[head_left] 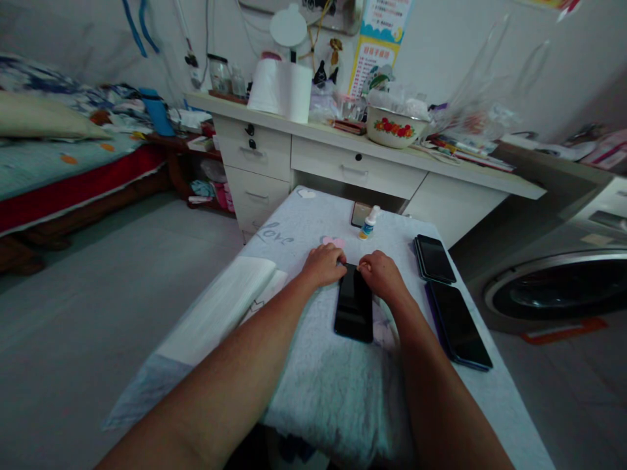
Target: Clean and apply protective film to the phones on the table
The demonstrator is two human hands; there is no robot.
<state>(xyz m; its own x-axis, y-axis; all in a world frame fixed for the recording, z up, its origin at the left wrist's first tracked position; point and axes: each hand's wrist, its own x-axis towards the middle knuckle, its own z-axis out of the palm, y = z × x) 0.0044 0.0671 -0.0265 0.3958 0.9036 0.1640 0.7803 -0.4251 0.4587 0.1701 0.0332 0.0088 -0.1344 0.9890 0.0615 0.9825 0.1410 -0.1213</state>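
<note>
A black phone [353,305] lies screen up in the middle of a small table covered with a pale cloth [323,385]. My left hand [324,264] rests at the phone's far left corner with its fingers curled down onto the top edge. My right hand [381,274] sits at the far right corner, fingers bent and pinched at the top edge. Both hands touch the phone; whatever lies under the fingertips is hidden. A pink heart-shaped thing [334,242] peeks out just beyond my left hand.
A small dropper bottle [368,223] and a dark flat item [360,213] stand at the table's far end. Two more phones [434,258] [459,324] lie along the right edge. White folded sheets [220,310] lie left. Beyond are a cluttered desk [372,166], a bed [59,163] and a washing machine [563,287].
</note>
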